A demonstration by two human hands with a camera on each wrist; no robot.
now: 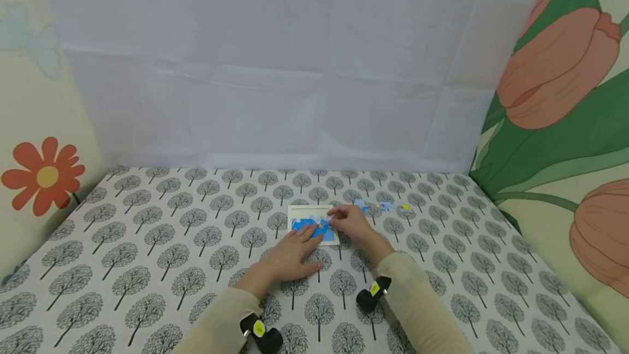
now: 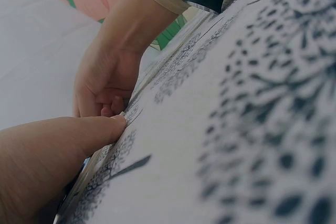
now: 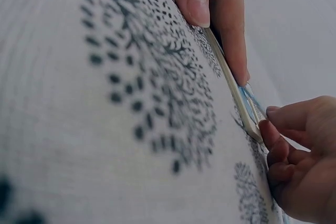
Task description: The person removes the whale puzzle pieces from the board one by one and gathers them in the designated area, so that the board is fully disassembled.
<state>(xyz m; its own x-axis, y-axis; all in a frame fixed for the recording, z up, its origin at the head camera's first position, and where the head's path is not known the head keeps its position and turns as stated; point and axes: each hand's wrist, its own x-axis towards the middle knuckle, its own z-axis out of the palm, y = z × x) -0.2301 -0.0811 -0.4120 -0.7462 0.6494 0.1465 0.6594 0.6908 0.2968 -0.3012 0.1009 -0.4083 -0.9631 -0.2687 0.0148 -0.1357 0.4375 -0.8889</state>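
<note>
A small puzzle board with a white frame and a blue picture inside lies on the cloth. My left hand rests on its lower left part, fingers spread and fairly straight. At the board's right side is my right hand, its fingers curled. The right wrist view shows the right thumb and finger pinching a thin puzzle piece, tilted up over the board's edge. In the left wrist view the left thumb partly hides the board. How the held piece meets the blue area is hard to see.
Right of the board, three loose puzzle pieces lie in a row: a blue one, a bluish-purple one and a yellow one. Tree-print cloth covers the table. A white sheet hangs behind it.
</note>
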